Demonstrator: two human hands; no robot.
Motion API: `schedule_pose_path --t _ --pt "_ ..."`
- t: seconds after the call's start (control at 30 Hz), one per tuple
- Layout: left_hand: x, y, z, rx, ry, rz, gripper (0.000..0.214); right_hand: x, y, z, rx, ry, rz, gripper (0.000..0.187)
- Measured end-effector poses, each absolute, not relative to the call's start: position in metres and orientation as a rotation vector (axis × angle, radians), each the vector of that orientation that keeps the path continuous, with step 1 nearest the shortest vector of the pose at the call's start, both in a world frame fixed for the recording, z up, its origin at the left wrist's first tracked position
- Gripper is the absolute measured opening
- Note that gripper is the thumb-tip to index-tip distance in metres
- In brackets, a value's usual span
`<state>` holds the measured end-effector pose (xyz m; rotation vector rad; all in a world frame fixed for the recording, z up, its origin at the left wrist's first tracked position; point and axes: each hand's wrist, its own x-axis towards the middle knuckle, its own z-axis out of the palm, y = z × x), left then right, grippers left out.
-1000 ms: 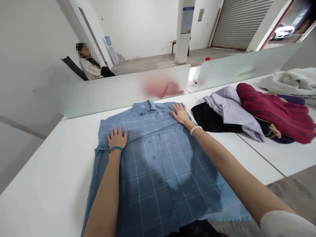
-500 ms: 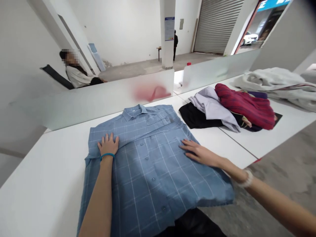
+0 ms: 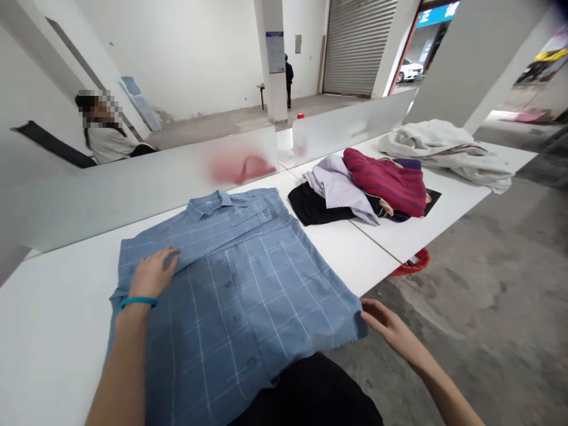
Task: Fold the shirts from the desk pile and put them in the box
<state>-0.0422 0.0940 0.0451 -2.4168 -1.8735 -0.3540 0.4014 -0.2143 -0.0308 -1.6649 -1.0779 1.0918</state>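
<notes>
A blue plaid button shirt [image 3: 248,284] lies front up on the white table [image 3: 53,331], its hem hanging over the near edge. My left hand [image 3: 151,275] rests flat on the shirt's left shoulder area, fingers stretched out, a blue band on the wrist. My right hand [image 3: 386,325] is at the shirt's lower right corner, off the table edge, fingers extended and touching the hem; it holds nothing that I can see.
A pile of clothes [image 3: 364,189] (black, lilac, red) lies on the table to the right, with a grey heap [image 3: 444,145] beyond. Frosted dividers [image 3: 133,183] line the far edge. A person [image 3: 104,133] sits behind them. A red basin [image 3: 412,263] is under the table.
My right hand slid from the collar down the shirt's right side to the lower right corner. My left hand stayed on the left shoulder. The view swung to the right.
</notes>
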Motion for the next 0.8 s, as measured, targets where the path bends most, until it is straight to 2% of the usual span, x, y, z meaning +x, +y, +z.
schedule_pose_path --t 0.2,0.27,0.37,0.47,0.6,0.7,0.8 --pt "-0.043 0.011 0.09 -2.363 -2.091 -0.236 0.052 0.393 -0.197 -0.048 -1.544 -1.109 1.517 0.054" --pt "-0.042 -0.028 0.099 -2.251 -2.29 -0.428 0.057 0.391 -0.193 -0.054 -1.551 -1.11 1.583 0.055" --pt "-0.033 -0.094 0.088 -2.244 -2.564 -1.026 0.054 0.389 -0.19 -0.058 -1.513 -1.154 1.644 0.059" --pt "-0.022 -0.158 0.037 -2.32 -2.939 -1.601 0.049 0.391 -0.19 -0.056 -1.483 -1.208 1.704 0.06" --pt "-0.011 -0.215 -0.073 -2.177 -3.491 -1.868 0.052 0.398 -0.192 -0.058 -1.466 -1.289 1.751 0.062" --pt "-0.008 -0.231 -0.136 -1.613 -3.692 -2.071 0.05 0.399 -0.193 -0.065 -1.508 -1.335 1.786 0.056" --pt "-0.013 -0.227 -0.156 -1.067 -3.564 -2.331 0.048 0.396 -0.194 -0.071 -1.437 -1.372 1.915 0.049"
